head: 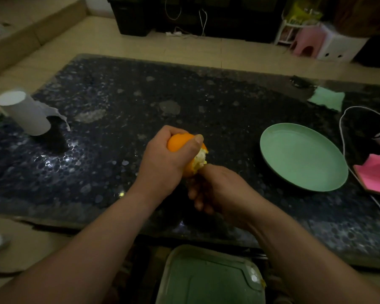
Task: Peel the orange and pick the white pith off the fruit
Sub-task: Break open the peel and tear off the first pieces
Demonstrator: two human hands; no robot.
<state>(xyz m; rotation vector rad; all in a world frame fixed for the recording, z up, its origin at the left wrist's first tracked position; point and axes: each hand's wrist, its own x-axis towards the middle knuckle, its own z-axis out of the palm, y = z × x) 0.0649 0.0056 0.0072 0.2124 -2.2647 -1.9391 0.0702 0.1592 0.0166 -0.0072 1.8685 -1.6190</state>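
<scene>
Head view: left hand [167, 156] wraps orange [180, 142], held above dark table [119, 106]; right hand [217, 189] fingers curled at torn patch, exact pinch unclear; peeling barely begun, most rind intact, pith-picking still ahead; green plate [303, 156] alongside

Pretty dim overall, corners go dark. Small glints of glare on the speckled desk [59, 159], wide-angle bending at the edges, background soft and noisy.
</scene>
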